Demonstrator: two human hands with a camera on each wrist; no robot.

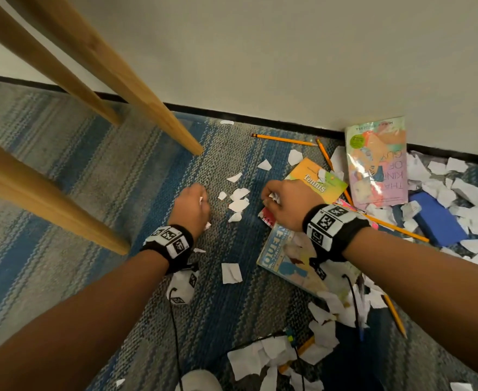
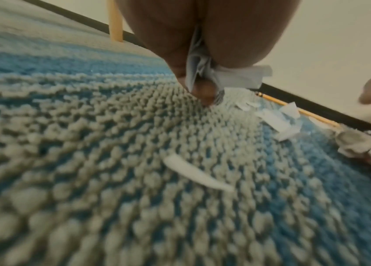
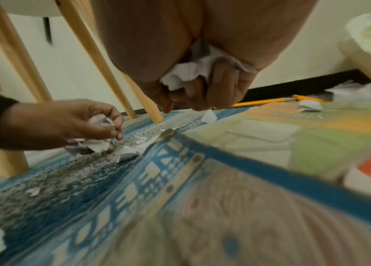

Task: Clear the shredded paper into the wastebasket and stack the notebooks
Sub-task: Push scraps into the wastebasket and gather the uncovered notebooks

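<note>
White paper scraps (image 1: 238,199) lie scattered over the blue and grey carpet (image 1: 96,176). My left hand (image 1: 193,205) hovers low over the carpet and grips crumpled scraps (image 2: 199,72) in its curled fingers. My right hand (image 1: 284,203) sits just right of the loose scraps, clutching a wad of paper (image 3: 188,73). Beneath its wrist lies a blue-bordered book (image 1: 285,262). A yellow "Tennis" book (image 1: 315,179) and a pink paperback (image 1: 379,165) lie further right, near a blue notebook (image 1: 436,218). No wastebasket is in view.
Wooden furniture legs (image 1: 147,103) slant down on the left. Yellow pencils (image 1: 284,139) lie by the black baseboard (image 1: 260,117) and among the books. More scraps pile up at the right (image 1: 458,190) and near my knees (image 1: 266,354).
</note>
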